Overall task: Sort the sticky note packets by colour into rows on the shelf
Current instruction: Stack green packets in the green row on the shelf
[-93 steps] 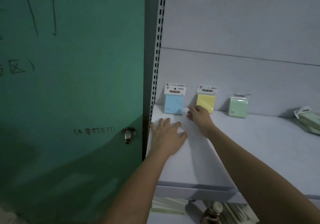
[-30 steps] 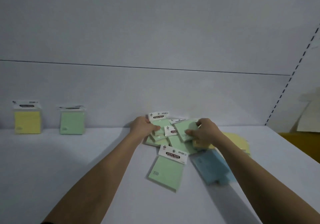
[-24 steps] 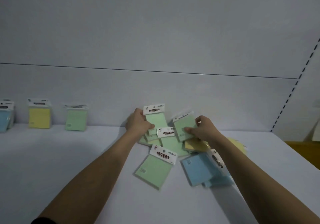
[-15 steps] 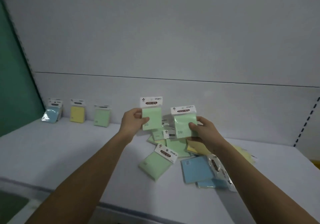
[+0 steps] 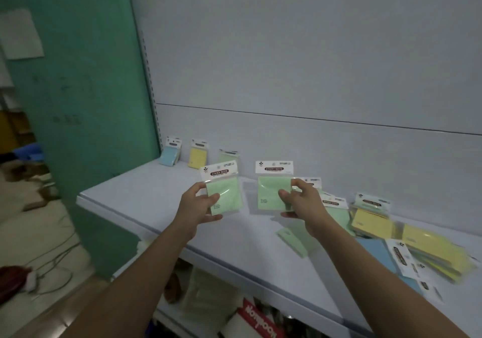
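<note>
Head view: the left hand [image 5: 199,207] pinches one green sticky note packet [image 5: 223,191] and the right hand [image 5: 300,202] pinches another green packet [image 5: 271,189], both held upright above the white shelf [image 5: 146,194]. Against the back panel stand a blue packet [image 5: 169,155], a yellow packet [image 5: 198,156] and a green one [image 5: 227,156] in a row. A mixed pile of packets [image 5: 391,233] lies at right.
</note>
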Demonstrator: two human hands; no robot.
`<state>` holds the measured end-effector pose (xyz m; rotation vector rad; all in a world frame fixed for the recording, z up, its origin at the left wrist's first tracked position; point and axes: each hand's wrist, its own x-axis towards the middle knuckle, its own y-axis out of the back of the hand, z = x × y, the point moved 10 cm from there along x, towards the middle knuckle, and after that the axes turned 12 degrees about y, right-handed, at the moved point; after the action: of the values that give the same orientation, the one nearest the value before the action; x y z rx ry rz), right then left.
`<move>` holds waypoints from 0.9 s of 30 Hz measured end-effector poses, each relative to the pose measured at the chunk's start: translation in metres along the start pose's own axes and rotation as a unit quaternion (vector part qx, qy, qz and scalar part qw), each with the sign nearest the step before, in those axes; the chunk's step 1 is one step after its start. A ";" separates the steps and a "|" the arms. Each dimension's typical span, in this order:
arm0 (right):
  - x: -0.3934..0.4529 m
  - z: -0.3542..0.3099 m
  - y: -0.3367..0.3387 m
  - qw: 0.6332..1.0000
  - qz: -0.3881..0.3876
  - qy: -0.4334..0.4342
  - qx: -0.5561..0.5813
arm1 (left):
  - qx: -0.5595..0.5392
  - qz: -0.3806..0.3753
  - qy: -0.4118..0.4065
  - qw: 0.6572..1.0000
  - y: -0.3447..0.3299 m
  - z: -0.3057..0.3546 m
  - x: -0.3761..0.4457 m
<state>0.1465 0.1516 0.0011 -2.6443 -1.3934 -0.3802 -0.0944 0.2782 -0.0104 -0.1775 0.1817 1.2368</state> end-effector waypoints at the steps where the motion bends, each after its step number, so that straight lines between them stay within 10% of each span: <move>1: 0.000 -0.002 -0.013 1.000 -0.001 0.003 -0.001 | -0.003 0.004 0.001 1.000 0.015 0.000 0.003; 14: 0.002 0.018 -0.179 0.999 0.020 -0.049 0.005 | -0.033 -0.071 0.035 0.996 0.166 -0.005 0.049; 27: 0.054 0.048 -0.169 0.983 0.153 -0.038 -0.099 | 0.035 -0.144 0.003 0.989 0.158 0.015 0.140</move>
<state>0.0446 0.3012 -0.0305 -3.0015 -0.9865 -0.4026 -0.1992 0.4605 -0.0338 -0.1408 0.1978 0.9401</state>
